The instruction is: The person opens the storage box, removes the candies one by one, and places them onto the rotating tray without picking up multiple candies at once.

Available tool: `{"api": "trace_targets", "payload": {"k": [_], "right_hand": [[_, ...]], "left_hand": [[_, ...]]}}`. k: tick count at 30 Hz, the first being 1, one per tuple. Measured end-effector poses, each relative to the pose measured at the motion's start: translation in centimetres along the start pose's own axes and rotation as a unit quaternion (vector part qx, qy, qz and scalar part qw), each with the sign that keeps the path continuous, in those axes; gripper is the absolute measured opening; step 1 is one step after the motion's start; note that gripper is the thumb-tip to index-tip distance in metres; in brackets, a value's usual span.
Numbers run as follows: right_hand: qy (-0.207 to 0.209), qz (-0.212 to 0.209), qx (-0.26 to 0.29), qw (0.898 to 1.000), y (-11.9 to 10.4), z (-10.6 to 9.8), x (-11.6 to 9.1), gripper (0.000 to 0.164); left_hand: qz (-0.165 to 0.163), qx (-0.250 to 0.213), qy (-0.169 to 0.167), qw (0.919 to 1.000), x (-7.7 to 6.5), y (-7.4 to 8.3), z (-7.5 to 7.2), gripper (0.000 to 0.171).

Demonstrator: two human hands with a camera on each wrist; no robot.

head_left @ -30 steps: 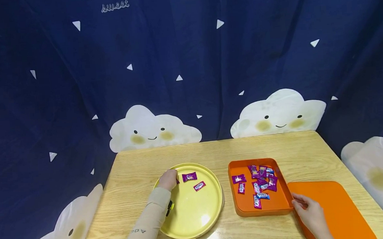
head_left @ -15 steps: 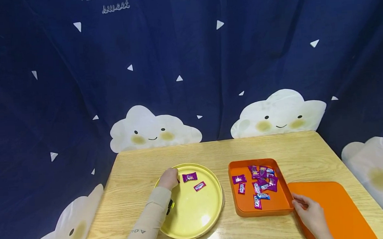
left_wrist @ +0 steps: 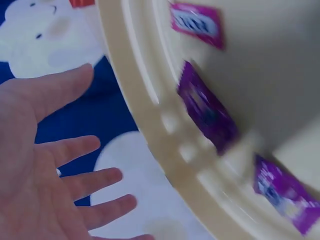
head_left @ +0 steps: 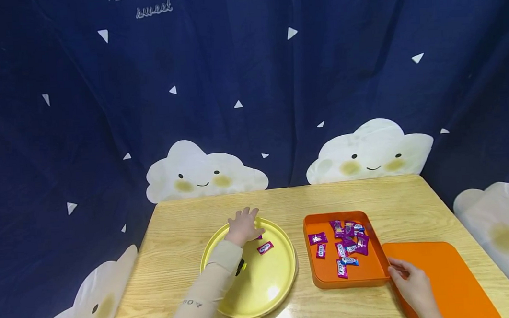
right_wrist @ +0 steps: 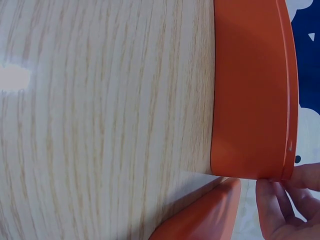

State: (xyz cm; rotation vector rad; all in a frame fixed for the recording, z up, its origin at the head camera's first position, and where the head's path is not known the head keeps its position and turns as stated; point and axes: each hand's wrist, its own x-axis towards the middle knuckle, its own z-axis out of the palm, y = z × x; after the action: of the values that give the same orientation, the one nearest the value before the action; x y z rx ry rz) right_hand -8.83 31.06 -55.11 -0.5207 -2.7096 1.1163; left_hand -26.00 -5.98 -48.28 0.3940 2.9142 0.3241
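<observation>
— What is changed just now with your left fingers point(left_wrist: 97, 181)?
— Half a second ago they were bent down inside the left part of the yellow tray point(head_left: 256, 279). Now they are straight and spread wide above its far edge, and they hold nothing. Whether they touch the rim, I cannot tell.

— What does it mean for the work?
— In my judgement, I have no sweet in that hand at this moment. Three wrapped sweets lie on the far part of the tray: a pink sweet point(left_wrist: 199, 25), a purple sweet point(left_wrist: 206, 111) and a second purple sweet point(left_wrist: 285, 194).

— And your right fingers point(right_wrist: 269, 202)?
— They pinch the near right corner of the orange box point(head_left: 325, 270), the same as before. In this box lies a loose group of sweets point(head_left: 348, 241), some overlapping.

— Please tell also the surface and the room.
— Tray and box stand apart on a bench point(head_left: 176, 240) of pale, grained wood. To the right of the box lies a flat orange panel point(head_left: 446, 278). Behind hangs a dark blue curtain point(head_left: 253, 58) with white triangles point(head_left: 292, 32) and smiling clouds point(head_left: 368, 148).
</observation>
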Motion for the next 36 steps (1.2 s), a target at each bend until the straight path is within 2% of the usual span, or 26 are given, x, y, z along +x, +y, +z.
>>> {"api": "trace_targets", "payload": {"k": [4,11,18,28,36], "right_hand": [[0.004,-0.004,0.002,1.0,0.0,0.0,-0.1,0.029],[0.011,-0.009,0.0,1.0,0.0,0.0,-0.2,0.029],[-0.004,-0.005,0.007,1.0,-0.3,-0.2,-0.3,0.03],[0.01,-0.013,0.004,1.0,-0.4,-0.1,-0.3,0.029],[0.004,-0.011,0.009,1.0,-0.4,-0.2,-0.2,0.03]], "left_hand": [[0.025,0.022,0.0,0.9994,0.5,1.8,0.3,0.072],[0.076,0.054,0.019,0.9955,1.3,5.4,1.4,0.069],[0.101,0.076,0.006,0.992,1.8,9.4,2.4,0.066],[0.116,0.058,-0.003,0.9916,2.0,14.5,3.5,0.059],[0.088,0.023,-0.038,0.9951,2.1,17.1,4.9,0.042]]}}
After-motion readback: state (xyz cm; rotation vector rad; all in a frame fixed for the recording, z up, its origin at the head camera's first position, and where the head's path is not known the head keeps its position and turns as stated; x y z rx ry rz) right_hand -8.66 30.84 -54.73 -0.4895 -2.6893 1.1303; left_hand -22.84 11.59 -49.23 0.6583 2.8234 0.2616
